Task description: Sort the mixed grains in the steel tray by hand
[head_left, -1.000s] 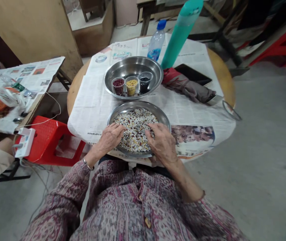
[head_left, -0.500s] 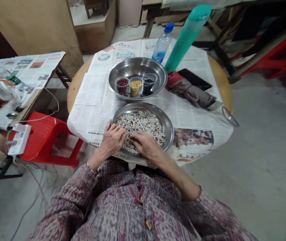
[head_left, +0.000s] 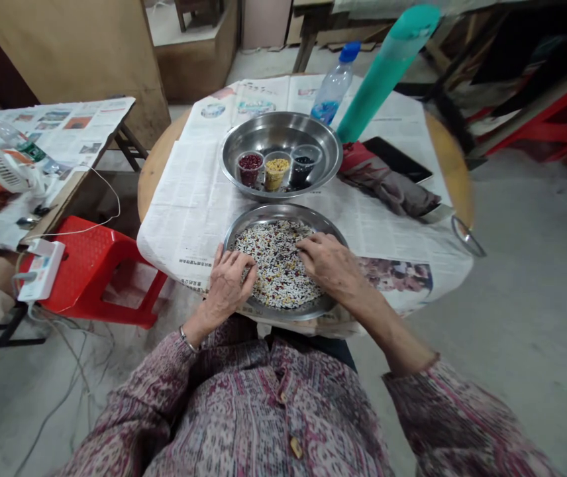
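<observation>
A shallow steel plate point(head_left: 340, 237) holds mixed grains point(head_left: 283, 278), mostly white with dark, red and yellow ones among them. My left hand point(head_left: 230, 277) rests at the plate's left rim, its thumb and forefinger brought together; what lies between them is too small to name. Over the right part of the grains, my right hand point(head_left: 330, 264) has its fingertips bunched in a pinch, and their contents are hidden. Behind the plate, a steel basin point(head_left: 283, 126) holds a cup of red beans point(head_left: 250, 169), a cup of yellow kernels point(head_left: 276, 172) and a cup of black beans point(head_left: 303, 169).
Newspaper point(head_left: 174, 218) covers the round table. A plastic bottle point(head_left: 336, 86), a tall teal container point(head_left: 387, 73), a folded umbrella point(head_left: 393, 185) and a dark flat device point(head_left: 397, 159) stand or lie beyond. At left are a red stool point(head_left: 99, 265) and a power strip point(head_left: 42, 271).
My right hand has moved right and away from my left hand, across the grains. My left hand stays at the rim, its thumb and forefinger shifted. The view has shifted slightly.
</observation>
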A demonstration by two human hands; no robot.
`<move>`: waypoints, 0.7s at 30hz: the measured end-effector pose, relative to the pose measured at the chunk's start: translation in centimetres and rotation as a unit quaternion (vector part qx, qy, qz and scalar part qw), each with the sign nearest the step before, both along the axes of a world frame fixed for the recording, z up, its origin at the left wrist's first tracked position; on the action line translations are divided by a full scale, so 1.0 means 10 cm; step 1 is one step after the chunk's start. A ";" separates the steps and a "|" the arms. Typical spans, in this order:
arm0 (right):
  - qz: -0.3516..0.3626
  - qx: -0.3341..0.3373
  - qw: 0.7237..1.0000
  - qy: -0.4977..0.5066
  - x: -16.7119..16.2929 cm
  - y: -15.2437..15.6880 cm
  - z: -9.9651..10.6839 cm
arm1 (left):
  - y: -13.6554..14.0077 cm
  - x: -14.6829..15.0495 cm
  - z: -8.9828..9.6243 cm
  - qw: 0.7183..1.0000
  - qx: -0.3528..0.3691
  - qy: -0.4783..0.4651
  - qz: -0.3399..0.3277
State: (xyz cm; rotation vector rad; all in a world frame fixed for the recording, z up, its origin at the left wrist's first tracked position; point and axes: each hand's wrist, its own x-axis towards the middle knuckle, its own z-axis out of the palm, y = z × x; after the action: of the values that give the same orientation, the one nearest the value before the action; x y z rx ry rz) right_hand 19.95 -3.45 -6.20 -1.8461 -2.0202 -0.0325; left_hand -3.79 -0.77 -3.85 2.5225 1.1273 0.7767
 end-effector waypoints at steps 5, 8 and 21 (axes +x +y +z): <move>0.057 -0.060 0.994 0.066 -0.18 -0.36 0.10 | 0.00 -0.07 -0.02 0.999 -0.004 -0.001 -0.036; 0.113 -0.091 0.983 0.111 -0.44 -0.45 0.13 | 0.03 -0.13 -0.07 0.997 0.002 -0.001 -0.072; 0.147 -0.007 0.987 0.057 -0.51 0.19 0.19 | 0.06 -0.15 -0.22 0.997 0.019 -0.053 -0.051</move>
State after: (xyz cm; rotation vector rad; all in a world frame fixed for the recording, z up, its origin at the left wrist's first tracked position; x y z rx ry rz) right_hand 14.83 -1.52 -4.26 -1.5029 -2.1926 0.1678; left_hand -5.26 -0.19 -6.05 2.5139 0.9510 0.9018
